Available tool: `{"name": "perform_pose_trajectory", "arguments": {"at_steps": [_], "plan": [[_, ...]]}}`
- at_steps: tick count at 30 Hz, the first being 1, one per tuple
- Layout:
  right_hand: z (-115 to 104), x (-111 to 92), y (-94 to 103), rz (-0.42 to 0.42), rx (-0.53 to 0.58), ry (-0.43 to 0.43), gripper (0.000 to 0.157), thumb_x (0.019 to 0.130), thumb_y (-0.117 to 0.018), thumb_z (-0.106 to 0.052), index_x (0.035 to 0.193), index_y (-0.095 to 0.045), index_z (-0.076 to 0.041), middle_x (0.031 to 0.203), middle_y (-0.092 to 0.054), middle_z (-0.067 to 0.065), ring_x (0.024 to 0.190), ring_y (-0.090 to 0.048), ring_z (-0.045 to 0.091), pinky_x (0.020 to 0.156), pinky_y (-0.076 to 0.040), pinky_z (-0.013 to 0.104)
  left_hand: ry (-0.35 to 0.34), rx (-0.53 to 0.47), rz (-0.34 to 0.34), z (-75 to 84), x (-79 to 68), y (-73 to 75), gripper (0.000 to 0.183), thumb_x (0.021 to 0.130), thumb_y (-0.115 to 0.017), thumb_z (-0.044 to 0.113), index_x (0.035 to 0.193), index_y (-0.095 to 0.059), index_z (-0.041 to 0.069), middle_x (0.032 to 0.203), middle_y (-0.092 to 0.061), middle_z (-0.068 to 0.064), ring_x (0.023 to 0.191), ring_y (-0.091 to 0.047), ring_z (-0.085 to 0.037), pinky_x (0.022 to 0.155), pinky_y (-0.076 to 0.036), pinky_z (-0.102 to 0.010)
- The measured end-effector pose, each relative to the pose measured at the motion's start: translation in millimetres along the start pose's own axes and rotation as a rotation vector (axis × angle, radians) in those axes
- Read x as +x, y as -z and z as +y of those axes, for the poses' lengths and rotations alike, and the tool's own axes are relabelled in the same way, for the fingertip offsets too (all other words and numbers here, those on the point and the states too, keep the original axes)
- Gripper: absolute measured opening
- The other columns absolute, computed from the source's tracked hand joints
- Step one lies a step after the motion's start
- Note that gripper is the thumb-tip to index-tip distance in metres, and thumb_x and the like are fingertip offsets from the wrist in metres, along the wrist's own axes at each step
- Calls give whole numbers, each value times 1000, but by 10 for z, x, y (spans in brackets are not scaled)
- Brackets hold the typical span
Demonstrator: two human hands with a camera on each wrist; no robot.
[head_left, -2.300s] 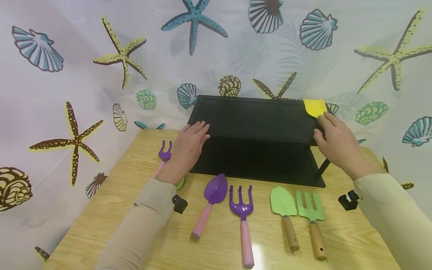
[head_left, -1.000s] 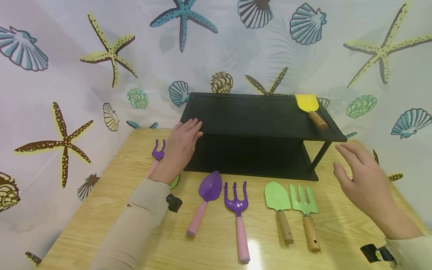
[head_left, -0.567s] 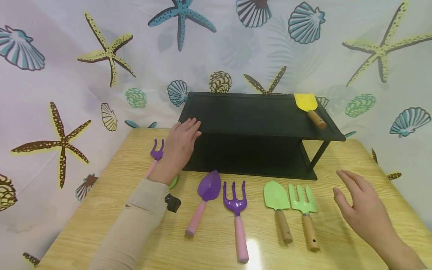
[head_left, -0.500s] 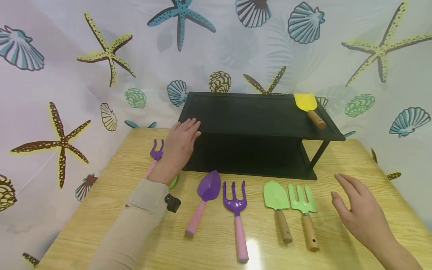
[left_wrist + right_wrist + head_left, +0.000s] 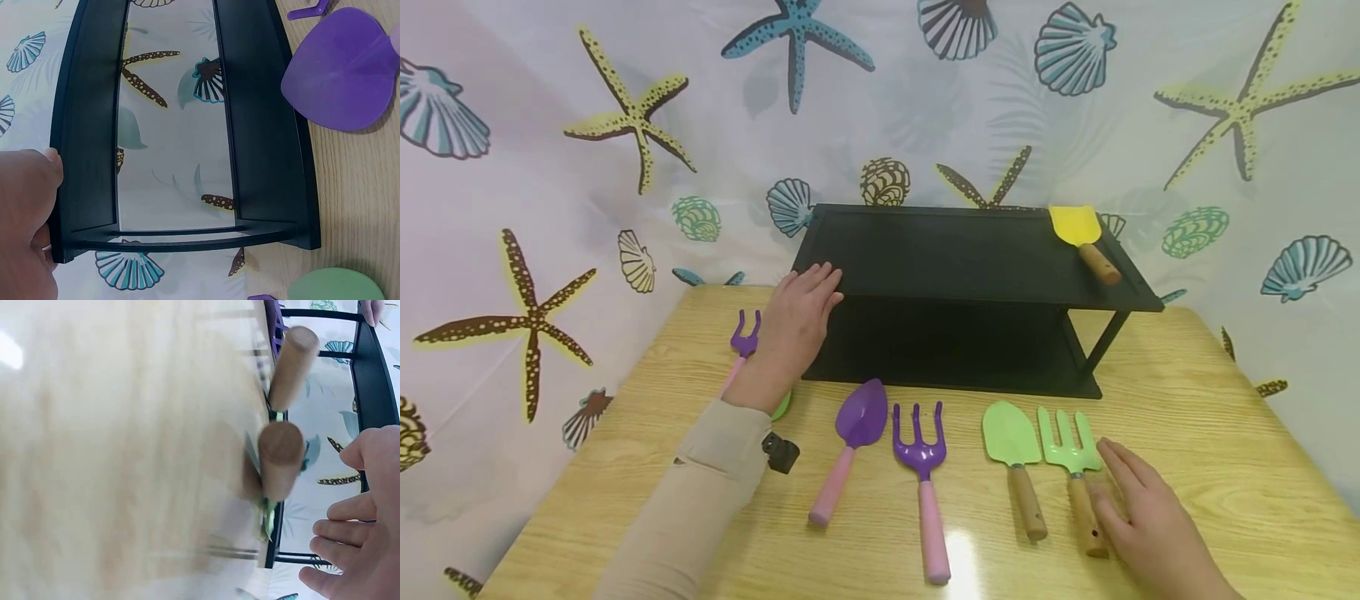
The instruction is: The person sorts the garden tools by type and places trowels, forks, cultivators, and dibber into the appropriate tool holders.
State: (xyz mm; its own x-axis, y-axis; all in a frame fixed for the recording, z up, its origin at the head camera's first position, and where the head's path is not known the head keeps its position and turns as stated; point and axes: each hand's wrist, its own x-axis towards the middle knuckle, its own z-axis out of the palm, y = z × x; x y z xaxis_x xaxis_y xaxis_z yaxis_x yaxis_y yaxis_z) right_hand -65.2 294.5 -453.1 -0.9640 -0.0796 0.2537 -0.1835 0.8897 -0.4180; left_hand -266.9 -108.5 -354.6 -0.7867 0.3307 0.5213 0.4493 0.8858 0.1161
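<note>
My left hand (image 5: 793, 312) rests on the left front corner of a black two-tier shelf (image 5: 925, 254), fingers laid along its top; the left wrist view shows the thumb at the board's edge. My right hand (image 5: 1150, 521) is low over the table beside a green hand fork (image 5: 1070, 454), fingers extended, thumb overlapping its wooden handle. In the right wrist view the fingers are spread and apart from the two wooden handles (image 5: 281, 450). A green trowel (image 5: 1011, 433) lies just left of that fork. A yellow shovel (image 5: 1077, 227) with a wooden handle lies on the shelf top's right end.
A purple trowel (image 5: 862, 412) and a purple hand fork (image 5: 920, 454), both pink-handled, lie in front of the shelf. Left of it lies another purple fork (image 5: 744, 342), and a green piece (image 5: 783, 406) shows partly behind my left wrist. A patterned cloth (image 5: 925, 108) hangs behind.
My right hand has let go of the yellow shovel on the shelf top, drawn back to the right, and come down and left to the green hand fork. The left hand stays on the shelf.
</note>
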Motion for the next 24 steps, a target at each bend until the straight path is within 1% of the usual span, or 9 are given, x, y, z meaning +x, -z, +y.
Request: {"name": "perform_pose_trajectory", "arguments": {"at_steps": [5, 8, 12, 15, 19, 21, 22, 23, 24], "plan": [[-61, -44, -135, -24, -25, 28, 61, 94, -68, -28, 139, -49, 9, 142, -50, 26, 127, -49, 48, 94, -46, 64, 3, -4, -3, 3, -2, 10, 41, 105, -49, 26, 141, -55, 8, 145, -55, -11, 139, -49, -27, 121, -33, -45], [-81, -74, -181, -70, -55, 35, 70, 89, -74, -33, 139, -50, 9, 142, -51, 25, 127, -50, 46, 96, -47, 63, -1, -4, 0, 3, -3, 9, 41, 105, -48, 26, 141, -56, 7, 145, -55, -11, 139, -49, -27, 120, -33, -45], [-82, -101, -204, -157, -97, 28, 81, 85, -76, -39, 142, -46, 8, 147, -47, 25, 129, -51, 45, 97, -49, 60, 3, -3, -2, 2, -7, 12, 41, 105, -48, 26, 141, -55, 7, 145, -55, -11, 139, -49, -27, 120, -33, -45], [-64, -104, -217, -191, -112, 35, 81, 85, -77, -32, 144, -42, 10, 150, -43, 27, 131, -50, 44, 97, -50, 57, 4, -1, -2, 3, -10, 18, 42, 105, -48, 26, 141, -55, 8, 146, -55, -11, 140, -48, -27, 121, -32, -45], [-22, -102, -250, -162, -107, 78, 72, 86, -75, -11, 143, -38, 15, 149, -40, 33, 130, -50, 47, 97, -49, 56, -3, 0, 9, 0, -9, 24, 41, 105, -49, 26, 141, -55, 8, 145, -56, -11, 139, -49, -27, 120, -33, -45], [-3, -105, -265, -142, -107, 95, 70, 86, -73, -4, 143, -36, 17, 148, -39, 37, 130, -49, 49, 98, -47, 56, -7, -1, 15, -4, -6, 25, 41, 104, -49, 26, 140, -56, 7, 144, -56, -11, 138, -50, -27, 120, -34, -45], [7, -108, -272, -133, -100, 102, 70, 86, -73, -2, 142, -36, 18, 148, -38, 38, 129, -49, 50, 104, -45, 47, -8, 1, 15, -5, -4, 24, 41, 104, -50, 26, 140, -56, 7, 144, -56, -11, 138, -50, -27, 120, -34, -45], [15, -111, -276, -136, -94, 98, 71, 87, -72, -1, 143, -34, 18, 148, -36, 38, 130, -48, 50, 110, -41, 37, -7, 2, 11, -6, -3, 26, 41, 104, -50, 26, 140, -56, 8, 144, -56, -11, 138, -50, -26, 120, -34, -45], [22, -114, -279, -140, -88, 94, 71, 87, -71, 0, 144, -33, 18, 149, -35, 38, 130, -48, 51, 113, -34, 25, -6, 2, 8, -8, 1, 26, 41, 104, -50, 26, 140, -56, 8, 144, -56, -11, 138, -50, -26, 120, -34, -44]]}}
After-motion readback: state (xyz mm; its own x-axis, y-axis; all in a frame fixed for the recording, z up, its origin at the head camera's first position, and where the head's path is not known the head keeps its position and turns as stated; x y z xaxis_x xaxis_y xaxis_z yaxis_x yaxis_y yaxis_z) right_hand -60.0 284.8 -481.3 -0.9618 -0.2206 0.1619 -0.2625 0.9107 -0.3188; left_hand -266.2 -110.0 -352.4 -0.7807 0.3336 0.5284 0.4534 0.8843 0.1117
